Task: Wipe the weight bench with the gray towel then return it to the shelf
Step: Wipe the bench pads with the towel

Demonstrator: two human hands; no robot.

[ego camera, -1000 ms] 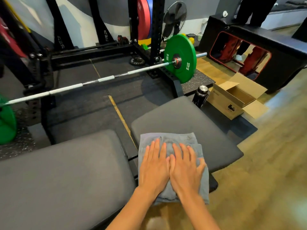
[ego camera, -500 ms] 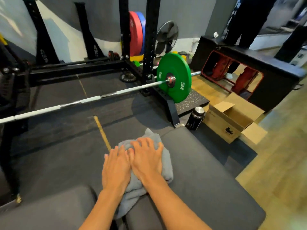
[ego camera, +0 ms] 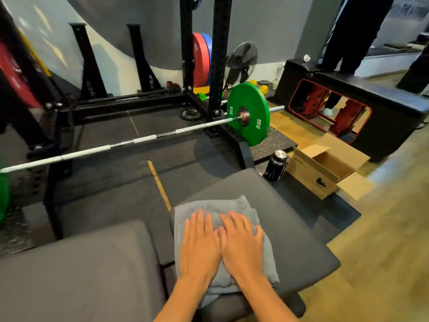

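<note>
The gray towel [ego camera: 216, 209] lies spread on the near left part of the weight bench's dark seat pad [ego camera: 290, 219]. My left hand [ego camera: 200, 245] and my right hand [ego camera: 241, 242] press flat on the towel side by side, fingers straight and pointing away from me. The bench's longer back pad [ego camera: 81, 270] lies to the left, across a narrow gap. No shelf is in view.
A barbell [ego camera: 130, 142] with a green 10 kg plate [ego camera: 249, 113] crosses the black rack beyond the bench. A black bottle [ego camera: 276, 166] and an open cardboard box [ego camera: 320, 170] stand on the floor at the right. A person's legs stand far right.
Both hands have slid the towel back from the seat pad's far left edge toward me and spread it flatter. The view has tilted.
</note>
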